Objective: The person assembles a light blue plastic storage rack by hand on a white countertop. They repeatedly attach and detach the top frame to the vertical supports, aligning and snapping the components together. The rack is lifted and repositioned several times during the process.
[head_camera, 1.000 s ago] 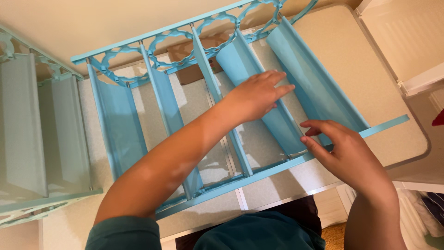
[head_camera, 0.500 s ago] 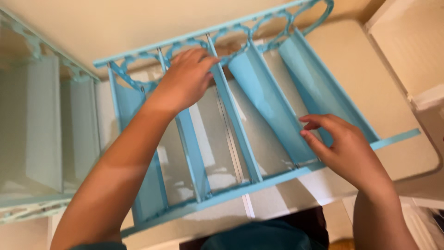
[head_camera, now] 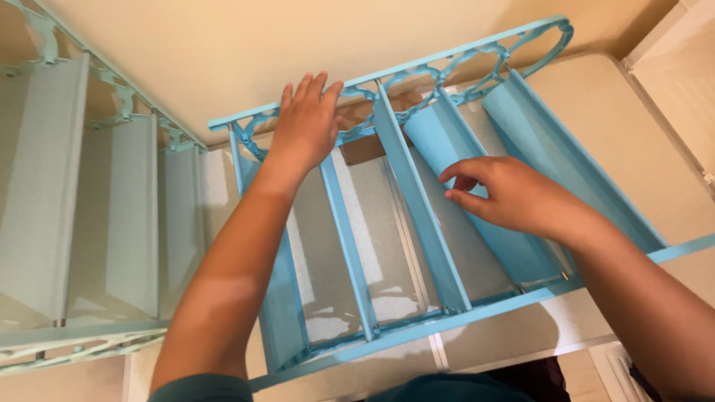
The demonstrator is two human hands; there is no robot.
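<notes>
My left hand (head_camera: 307,128) lies flat and open, fingers spread, pressed against the scrolled top rail of the bright blue metal rack with slanted fabric shelves (head_camera: 417,223), just above centre of the frame; it grips nothing, only rests there. My right hand (head_camera: 514,197) sits right of centre, its fingers curled loosely with the tips on the rolled-over blue fabric panel (head_camera: 477,193) of the rack's third slot; I cannot tell whether it truly pinches the cloth or merely touches it. The rack itself fills the middle of the view, running from the lower left up to the upper right, its thin blue bars dividing it into several sloping bays, with the front rail crossing the lower part of the frame. Through the bays I see the pale grey speckled countertop (head_camera: 655,149) beneath, which stretches out bare towards the right edge. At the left side of the frame stands a second rack of the same pattern in a paler mint green (head_camera: 89,208), close beside the blue one but not touching it that I can see. Behind both, across the top of the frame, rises a plain cream wall (head_camera: 223,52). In the upper right corner is a white panelled surface (head_camera: 681,67).
</notes>
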